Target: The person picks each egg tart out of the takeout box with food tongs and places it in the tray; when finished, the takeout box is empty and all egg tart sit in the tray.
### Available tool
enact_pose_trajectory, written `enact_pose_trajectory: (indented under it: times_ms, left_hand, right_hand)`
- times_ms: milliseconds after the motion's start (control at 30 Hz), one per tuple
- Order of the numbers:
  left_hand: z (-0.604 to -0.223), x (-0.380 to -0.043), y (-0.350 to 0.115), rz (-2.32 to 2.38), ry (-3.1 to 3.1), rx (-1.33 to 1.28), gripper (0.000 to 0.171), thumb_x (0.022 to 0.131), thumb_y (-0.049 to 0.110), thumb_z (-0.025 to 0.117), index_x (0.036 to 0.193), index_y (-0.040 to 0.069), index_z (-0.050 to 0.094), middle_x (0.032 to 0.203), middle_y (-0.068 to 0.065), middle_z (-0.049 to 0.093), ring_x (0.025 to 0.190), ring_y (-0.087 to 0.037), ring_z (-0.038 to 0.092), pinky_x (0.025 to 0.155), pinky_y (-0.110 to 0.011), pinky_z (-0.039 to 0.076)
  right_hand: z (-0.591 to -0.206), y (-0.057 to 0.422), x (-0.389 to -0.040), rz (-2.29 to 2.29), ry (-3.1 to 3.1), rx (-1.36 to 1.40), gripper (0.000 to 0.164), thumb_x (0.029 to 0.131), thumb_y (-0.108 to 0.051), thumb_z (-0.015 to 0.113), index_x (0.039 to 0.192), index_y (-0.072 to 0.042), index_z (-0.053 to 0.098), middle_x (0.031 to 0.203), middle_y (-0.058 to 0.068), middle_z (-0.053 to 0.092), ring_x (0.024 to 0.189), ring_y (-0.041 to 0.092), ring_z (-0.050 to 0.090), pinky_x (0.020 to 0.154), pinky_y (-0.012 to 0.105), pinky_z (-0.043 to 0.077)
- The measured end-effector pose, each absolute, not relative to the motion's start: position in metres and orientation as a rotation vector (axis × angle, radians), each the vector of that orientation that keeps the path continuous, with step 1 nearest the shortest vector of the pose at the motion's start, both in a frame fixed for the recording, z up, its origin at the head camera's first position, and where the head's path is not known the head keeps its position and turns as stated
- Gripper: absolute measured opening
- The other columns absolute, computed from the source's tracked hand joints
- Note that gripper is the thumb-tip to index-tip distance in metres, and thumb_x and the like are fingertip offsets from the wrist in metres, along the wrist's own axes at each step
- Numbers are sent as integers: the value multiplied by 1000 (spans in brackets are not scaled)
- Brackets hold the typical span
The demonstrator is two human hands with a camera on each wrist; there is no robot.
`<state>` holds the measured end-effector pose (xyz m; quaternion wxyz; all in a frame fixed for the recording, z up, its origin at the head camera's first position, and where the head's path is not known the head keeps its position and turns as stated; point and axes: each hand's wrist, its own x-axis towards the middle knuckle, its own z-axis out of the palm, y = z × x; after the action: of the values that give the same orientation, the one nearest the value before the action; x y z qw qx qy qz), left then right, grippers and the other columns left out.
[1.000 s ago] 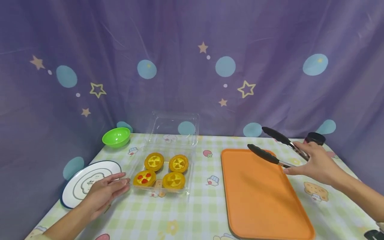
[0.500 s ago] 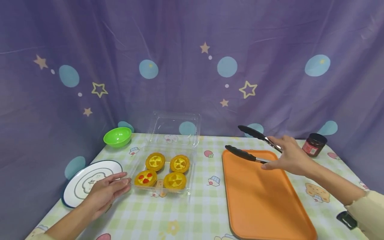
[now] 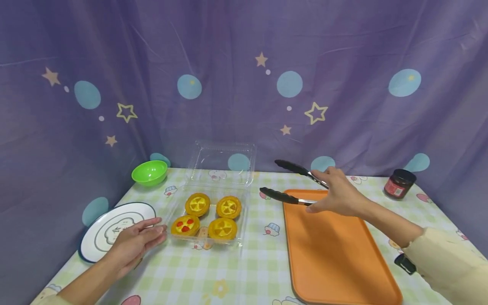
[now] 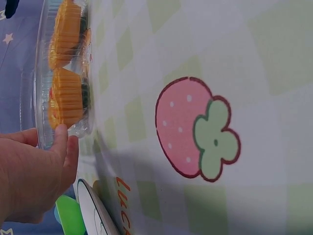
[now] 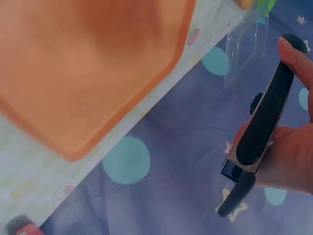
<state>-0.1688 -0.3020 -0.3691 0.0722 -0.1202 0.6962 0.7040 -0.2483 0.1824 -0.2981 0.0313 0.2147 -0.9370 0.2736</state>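
Note:
My right hand (image 3: 339, 195) grips a pair of tongs (image 3: 280, 195) with black tips. Their arms are spread with nothing between them, above the far left corner of an orange tray (image 3: 335, 254). In the right wrist view, the black handle of the tongs (image 4: 11, 7) is only partly relevant; its grip lies along my thumb. On the left stands a clear plastic box (image 3: 241, 237), its lid (image 3: 225, 169) raised at the back. Several egg tarts (image 3: 223, 228) sit inside, one (image 3: 185, 225) topped with red pieces. My left hand (image 3: 133, 243) has its fingers extended, fingertips right at the box's left side.
A white plate with a dark blue rim (image 3: 84, 254) lies behind my left hand. The green bowl (image 3: 149, 173) stands at the back left. A dark-lidded jar with a red label (image 3: 396, 189) is at the back right. A purple curtain (image 3: 228, 118) hangs behind the table.
My right hand has carried the spread tongs leftward, from the tray's right side towards the box, uncovering the jar. My left hand has stayed at the box.

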Motion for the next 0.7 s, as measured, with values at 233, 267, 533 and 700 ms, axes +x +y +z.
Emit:
enact_pose_trajectory:
  times_ms: [233,267,533,700]
  left_hand:
    - [-371,-170,-303,2123,2089,-358,67,95,4,59,146,-11,20,111,-4,63,98,-9,65,93,-31,55]
    - [-372,-170,-303,2121,2090,-352,67,95,4,59,146,-12,20,111,-4,63,99,-9,64,94,-30,55]
    - [-373,-170,-304,2111,2098,-342,67,95,5,59,146,-11,20,113,-3,63,99,-9,64,94,-29,55]
    - [-372,-171,-304,2111,2102,-349,66,95,5,59,146,-11,21,111,-3,64,98,-9,64,93,-30,55]
  right_hand:
    - [-307,164,-253,850,-2867,717,106,61,-36,91,145,1,38,96,11,37,91,24,32,65,30,36]
    - [-308,162,-254,839,-2860,731,106,61,-36,91,145,1,39,96,11,38,91,24,33,66,30,36]
    - [-313,142,-257,701,-2828,812,103,57,-38,92,140,1,46,101,13,46,96,27,39,71,32,37]
    - [-313,131,-259,641,-2827,860,101,56,-36,93,139,1,48,97,7,45,90,23,38,70,30,34]
